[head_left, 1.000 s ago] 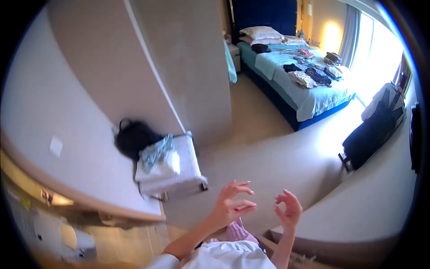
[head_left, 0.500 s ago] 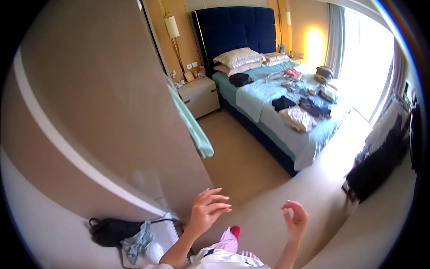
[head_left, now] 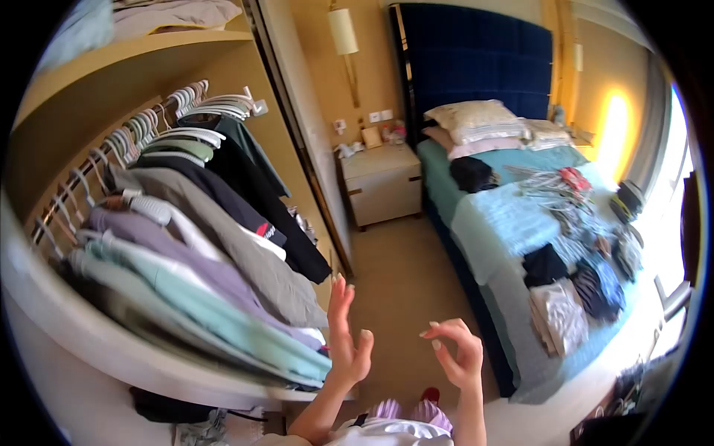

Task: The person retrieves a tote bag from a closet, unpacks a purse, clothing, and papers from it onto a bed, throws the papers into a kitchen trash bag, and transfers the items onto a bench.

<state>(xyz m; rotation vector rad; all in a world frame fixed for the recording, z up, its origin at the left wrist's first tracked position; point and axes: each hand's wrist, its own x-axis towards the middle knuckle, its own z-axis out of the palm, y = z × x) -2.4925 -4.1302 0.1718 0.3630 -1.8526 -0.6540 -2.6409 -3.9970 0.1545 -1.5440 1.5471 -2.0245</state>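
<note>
Both hands are raised in front of my body with nothing in them. My left hand [head_left: 348, 343] has its fingers stretched upward and the thumb apart, close to the lower ends of the clothes in the wardrobe. Its nearest garment is a mint-green one [head_left: 216, 301], beside a purple top [head_left: 175, 249] and a grey shirt [head_left: 245, 245]. They hang from a rail with many hangers, several of them bare white hangers [head_left: 223, 106]. Over the floor by the bed, my right hand [head_left: 461, 351] holds its fingers bent and apart from the thumb.
A bed [head_left: 494, 260] on the right carries pillows, a pile of loose hangers [head_left: 554, 186] and folded clothes [head_left: 559, 316]. A nightstand [head_left: 383, 186] stands between bed and wardrobe. Below the wardrobe lie a black bag [head_left: 167, 406] and a grey cloth [head_left: 202, 429].
The brown wardrobe panel that covered the left side is out of view, and the hanging clothes show. My view has turned left. My left hand's fingers have straightened upward; the hands are closer together.
</note>
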